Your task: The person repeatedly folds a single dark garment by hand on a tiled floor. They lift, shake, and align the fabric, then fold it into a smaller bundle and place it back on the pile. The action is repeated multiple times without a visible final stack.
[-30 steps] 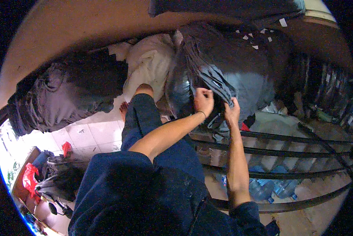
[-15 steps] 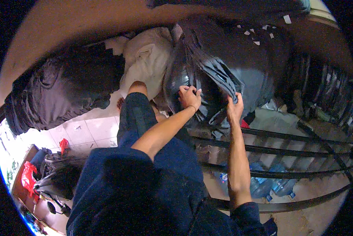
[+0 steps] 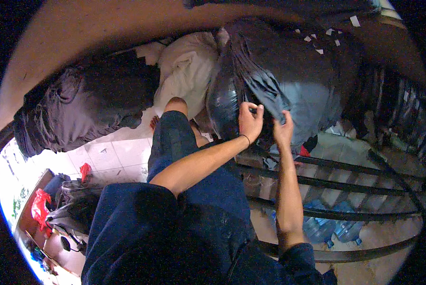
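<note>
A big black plastic sack point(image 3: 224, 102) stands open in front of me, stuffed with grey cloth point(image 3: 312, 102). My left hand point(image 3: 249, 121) pinches the sack's rim beside a fold of the grey cloth. My right hand point(image 3: 282, 130) grips the lower edge of that cloth fold just to the right. A thin band circles my left wrist. My raised knee in dark blue trousers point(image 3: 172, 137) sits directly left of the sack.
A dark bundle point(image 3: 87, 107) and a cream cloth bundle point(image 3: 186, 71) lie to the left on white floor tiles point(image 3: 113, 156). Black metal rails point(image 3: 346, 183) cross below the sack, with blue water bottles point(image 3: 334, 228) underneath. Red bags point(image 3: 39, 209) lie far left.
Both hands have moved up and rightward along the sack's opening, and the grey cloth fold has been pulled further out.
</note>
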`<state>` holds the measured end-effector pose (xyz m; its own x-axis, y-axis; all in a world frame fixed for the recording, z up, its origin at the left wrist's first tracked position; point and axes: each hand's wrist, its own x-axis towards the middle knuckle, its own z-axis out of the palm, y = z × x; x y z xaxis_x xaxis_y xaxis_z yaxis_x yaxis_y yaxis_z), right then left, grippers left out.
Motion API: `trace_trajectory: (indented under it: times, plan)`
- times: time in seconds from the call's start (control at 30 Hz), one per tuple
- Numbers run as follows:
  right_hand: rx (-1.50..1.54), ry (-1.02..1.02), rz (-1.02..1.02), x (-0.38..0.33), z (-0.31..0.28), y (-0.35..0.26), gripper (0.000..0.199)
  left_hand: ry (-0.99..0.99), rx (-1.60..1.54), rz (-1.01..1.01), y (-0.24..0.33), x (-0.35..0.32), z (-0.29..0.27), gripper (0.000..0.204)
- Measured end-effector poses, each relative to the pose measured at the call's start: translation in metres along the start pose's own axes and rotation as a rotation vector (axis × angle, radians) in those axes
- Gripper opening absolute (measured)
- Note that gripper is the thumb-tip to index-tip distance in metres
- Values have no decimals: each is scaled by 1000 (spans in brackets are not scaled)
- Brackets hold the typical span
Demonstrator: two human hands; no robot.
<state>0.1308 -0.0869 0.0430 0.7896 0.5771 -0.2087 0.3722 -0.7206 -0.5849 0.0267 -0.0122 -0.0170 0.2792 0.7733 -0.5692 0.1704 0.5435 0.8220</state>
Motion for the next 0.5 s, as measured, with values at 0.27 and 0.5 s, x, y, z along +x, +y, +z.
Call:
trace_trajectory:
  times: [0.27, 0.5]
  plan:
    - [47, 35, 200, 28, -28, 7, 34, 19, 468, -184, -57, 28, -19, 56]
    - [100, 34, 222, 12, -22, -3, 39, -8, 452, 245, -28, 29, -35, 26]
